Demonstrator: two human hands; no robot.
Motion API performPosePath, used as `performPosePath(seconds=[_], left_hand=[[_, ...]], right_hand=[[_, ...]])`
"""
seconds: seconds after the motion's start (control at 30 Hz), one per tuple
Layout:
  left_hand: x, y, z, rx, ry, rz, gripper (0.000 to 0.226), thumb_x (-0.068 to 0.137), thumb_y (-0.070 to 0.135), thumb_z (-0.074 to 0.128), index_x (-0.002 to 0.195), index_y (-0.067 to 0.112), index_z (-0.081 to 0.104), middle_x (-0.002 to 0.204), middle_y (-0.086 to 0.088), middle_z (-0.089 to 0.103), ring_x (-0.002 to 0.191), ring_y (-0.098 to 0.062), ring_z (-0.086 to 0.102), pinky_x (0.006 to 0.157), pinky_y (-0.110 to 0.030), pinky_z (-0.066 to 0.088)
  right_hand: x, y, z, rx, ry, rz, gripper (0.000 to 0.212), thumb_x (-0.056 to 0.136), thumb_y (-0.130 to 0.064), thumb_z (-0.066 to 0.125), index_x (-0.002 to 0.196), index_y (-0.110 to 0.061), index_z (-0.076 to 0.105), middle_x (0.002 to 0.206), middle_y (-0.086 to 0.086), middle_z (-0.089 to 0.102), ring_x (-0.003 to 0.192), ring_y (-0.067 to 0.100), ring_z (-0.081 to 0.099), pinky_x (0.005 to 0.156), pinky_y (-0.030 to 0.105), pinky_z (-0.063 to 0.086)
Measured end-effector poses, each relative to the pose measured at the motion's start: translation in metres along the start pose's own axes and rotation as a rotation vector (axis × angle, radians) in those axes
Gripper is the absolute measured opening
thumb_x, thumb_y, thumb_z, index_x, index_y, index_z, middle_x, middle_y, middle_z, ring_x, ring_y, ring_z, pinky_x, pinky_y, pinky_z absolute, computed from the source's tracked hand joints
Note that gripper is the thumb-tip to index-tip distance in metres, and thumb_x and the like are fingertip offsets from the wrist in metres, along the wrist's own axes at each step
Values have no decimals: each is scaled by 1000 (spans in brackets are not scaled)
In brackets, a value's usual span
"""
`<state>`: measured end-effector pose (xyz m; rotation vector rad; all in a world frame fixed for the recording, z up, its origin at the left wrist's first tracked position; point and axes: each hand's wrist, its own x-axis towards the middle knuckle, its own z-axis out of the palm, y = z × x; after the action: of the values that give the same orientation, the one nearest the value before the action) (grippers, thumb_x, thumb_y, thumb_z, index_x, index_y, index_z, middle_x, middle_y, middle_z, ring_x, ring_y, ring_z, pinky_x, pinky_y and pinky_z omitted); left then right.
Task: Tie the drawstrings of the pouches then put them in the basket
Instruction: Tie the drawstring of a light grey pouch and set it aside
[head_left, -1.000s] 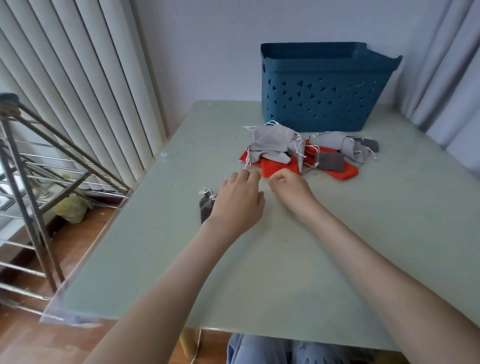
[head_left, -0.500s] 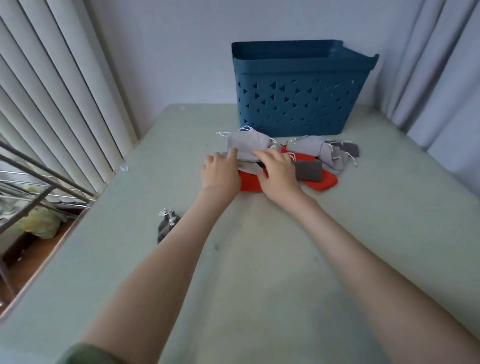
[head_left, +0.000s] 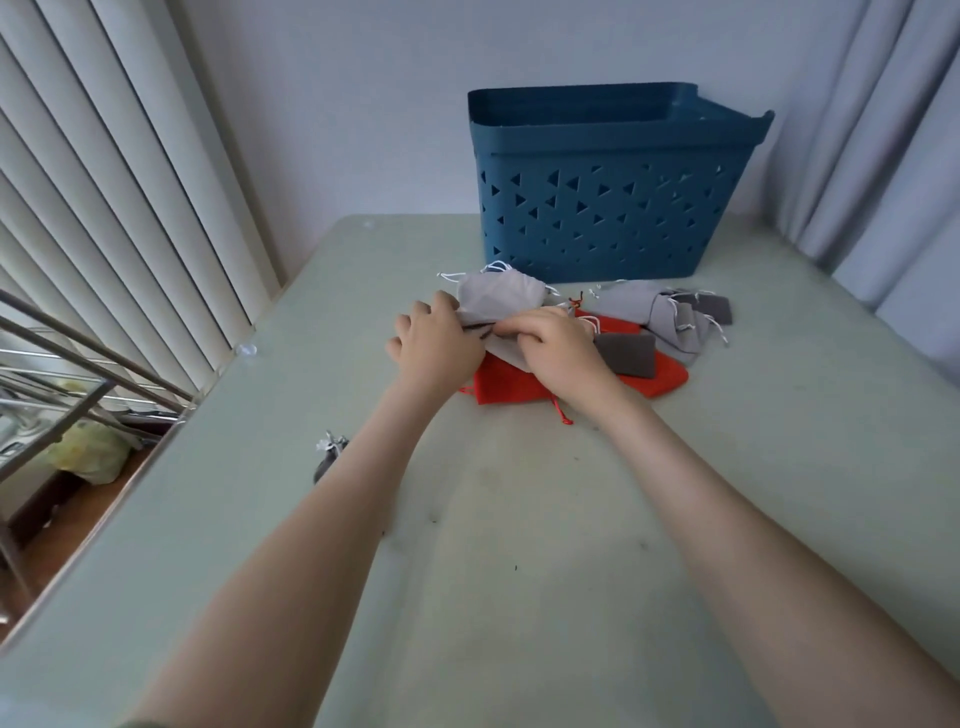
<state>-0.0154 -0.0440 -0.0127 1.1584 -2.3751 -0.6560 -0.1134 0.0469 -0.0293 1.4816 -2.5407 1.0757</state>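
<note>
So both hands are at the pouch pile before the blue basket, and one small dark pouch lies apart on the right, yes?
Not quite. The head view shows the small dark pouch lying apart on the left, beside the left forearm. The left hand and right hand are at the pouch pile before the blue basket.

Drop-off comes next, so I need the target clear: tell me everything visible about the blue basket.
The blue basket is a deep rectangular bin, plastic by its look, with a thick rim, a flared lip at its right end and triangular cut-outs across the front wall. It stands upright on the table, at its far edge, just behind the pouch pile. Left hand and right hand are off it. Its floor is hidden.
</note>
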Motion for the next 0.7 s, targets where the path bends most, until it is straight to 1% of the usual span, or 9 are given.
performPosePath(seconds=[0.03,0.1,0.2,0.27,0.4,0.5,0.6,0.67,0.7], left_hand=[[-3,0,-2,-1,23,27,40,93,22,43,132,17,43,134,-8,43,125,-27,34,97,-35,26],[-12,-3,-8,11,67,88,45,95,17,37,140,19,37,141,-7,38,126,-28,33,97,-36,26],[-24,-7,-20,-19,23,87,46,100,27,34,145,23,29,147,-5,33,130,-29,30,101,-40,26],[-32,-10,-28,5,-42,102,45,100,30,33,145,24,31,145,-7,36,131,-30,31,102,-41,27],[-47,-16,-32,76,-103,200,28,99,17,36,119,9,53,118,-16,59,111,-35,51,84,-34,36],[-59,-16,-33,-22,-147,239,30,95,14,43,122,7,54,118,-16,59,109,-33,53,79,-29,34],[-75,-11,-39,-311,-279,234,39,90,40,53,121,17,58,116,-2,61,108,-19,55,88,-27,41],[-87,-9,-42,-554,-405,134,63,77,66,51,122,23,57,117,7,61,111,-12,56,95,-29,44],[-92,-9,-43,-574,-443,114,72,71,73,48,122,23,57,118,7,61,111,-11,56,97,-31,44]], right_hand=[[-2,-3,-6,78,21,-1,44,87,1,38,106,-19,72,117,-4,67,119,17,52,103,40,36],[-10,-10,-19,222,62,21,42,87,3,38,105,-13,73,116,-1,68,115,14,56,103,28,38],[-20,-21,-35,329,138,73,40,89,2,40,104,-15,73,110,-5,69,102,2,56,87,6,38],[-26,-27,-42,348,174,73,37,90,1,42,103,-14,73,105,-9,68,95,-4,54,80,0,36],[-40,-31,-48,372,289,128,38,86,5,40,100,-14,70,101,-8,67,96,5,58,81,9,41],[-53,-31,-53,585,393,283,36,82,7,38,97,-17,61,96,-2,65,90,12,59,76,23,47],[-75,-38,-58,1089,341,447,35,85,14,35,104,-9,52,94,7,62,86,20,59,68,29,51],[-92,-39,-58,1358,234,482,33,88,17,32,104,-6,51,87,9,62,81,19,62,66,28,53],[-101,-39,-57,1428,164,484,32,89,16,32,101,-6,52,83,8,64,77,18,63,64,27,54]])
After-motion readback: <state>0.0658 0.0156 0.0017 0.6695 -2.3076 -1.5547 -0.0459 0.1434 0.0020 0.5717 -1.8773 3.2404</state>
